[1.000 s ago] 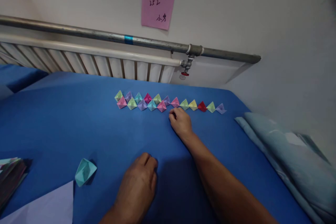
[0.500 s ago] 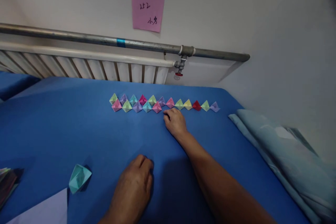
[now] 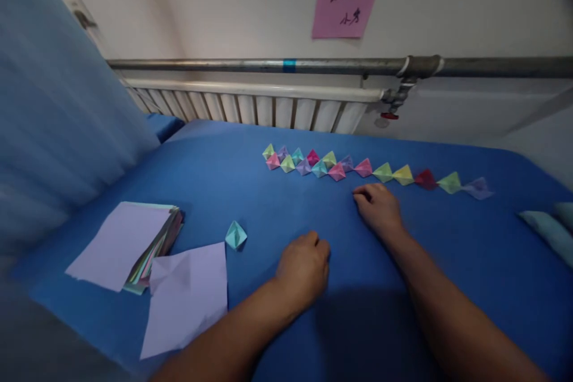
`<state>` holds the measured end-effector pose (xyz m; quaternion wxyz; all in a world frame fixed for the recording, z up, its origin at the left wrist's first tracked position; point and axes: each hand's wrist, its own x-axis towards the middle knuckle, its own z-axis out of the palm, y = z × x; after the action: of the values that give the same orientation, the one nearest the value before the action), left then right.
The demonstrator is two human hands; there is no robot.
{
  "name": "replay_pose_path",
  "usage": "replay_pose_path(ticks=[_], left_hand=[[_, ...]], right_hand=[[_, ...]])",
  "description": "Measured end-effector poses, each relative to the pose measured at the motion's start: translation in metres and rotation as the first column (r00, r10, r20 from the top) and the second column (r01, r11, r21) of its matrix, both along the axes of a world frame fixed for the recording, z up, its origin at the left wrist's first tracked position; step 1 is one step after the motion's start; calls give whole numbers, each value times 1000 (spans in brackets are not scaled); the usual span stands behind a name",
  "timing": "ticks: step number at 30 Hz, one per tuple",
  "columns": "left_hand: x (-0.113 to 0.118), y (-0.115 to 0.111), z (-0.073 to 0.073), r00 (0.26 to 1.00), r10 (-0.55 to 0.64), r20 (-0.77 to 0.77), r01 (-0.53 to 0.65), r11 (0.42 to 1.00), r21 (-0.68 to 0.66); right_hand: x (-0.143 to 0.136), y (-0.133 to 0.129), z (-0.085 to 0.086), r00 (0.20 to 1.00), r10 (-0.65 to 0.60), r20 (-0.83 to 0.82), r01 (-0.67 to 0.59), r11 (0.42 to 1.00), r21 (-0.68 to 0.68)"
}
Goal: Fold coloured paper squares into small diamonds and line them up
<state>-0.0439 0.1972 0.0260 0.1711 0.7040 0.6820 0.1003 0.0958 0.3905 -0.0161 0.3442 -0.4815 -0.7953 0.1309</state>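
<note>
Folded paper pieces lie in two touching rows: a pink one (image 3: 337, 172) ends the front row, and the back row runs on right to a purple one (image 3: 478, 188). My right hand (image 3: 379, 206) rests on the blue surface just in front of the rows, fingers curled, with no paper showing in them. Nearer to me, my left hand (image 3: 304, 265) lies in a loose fist; its palm side is hidden. A single teal folded piece (image 3: 236, 236) sits to its left. Beside that lies a creased lavender paper sheet (image 3: 190, 292), partly behind my left forearm.
At the left is a stack of coloured paper (image 3: 120, 245), near a blue curtain (image 3: 67, 101). A radiator (image 3: 264, 110) and a metal pipe (image 3: 349, 65) run along the wall behind. Pale teal fabric (image 3: 548, 233) lies at the right edge.
The view has swung left, bringing the paper stack, the whole lavender sheet and the curtain into sight. Both hands keep much the same places by the rows, and the folded pieces look unmoved.
</note>
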Motion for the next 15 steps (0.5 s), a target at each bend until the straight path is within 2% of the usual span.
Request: replay_pose_path(ticks=[3,8,9,11,12,14,15], left_hand=[[-3,0,4,998,-39,-43,39,999,2],[1,-7,9,994,-81,-71,82,997,12],[6,-11,10,991,-112,-67,113,994,10],[21,-21,13,963,-266,-36,265,964,-21],[30,-28,15,921,-389,-2,388,920,-46],[47,-39,19,763,-641,80,646,752,-132],[54,-44,21,695,-708,121,718,680,-149]], right_hand=[[5,-27,2,1000,26,-1,-26,1000,-7],[16,-91,10,989,141,-49,-143,989,-43],[18,-102,12,985,157,-69,-161,985,-68],[23,-119,15,978,156,-136,-173,977,-127],[24,-125,16,975,145,-171,-173,972,-162],[26,-132,21,964,125,-233,-181,955,-236],[25,-134,23,959,127,-254,-197,943,-269]])
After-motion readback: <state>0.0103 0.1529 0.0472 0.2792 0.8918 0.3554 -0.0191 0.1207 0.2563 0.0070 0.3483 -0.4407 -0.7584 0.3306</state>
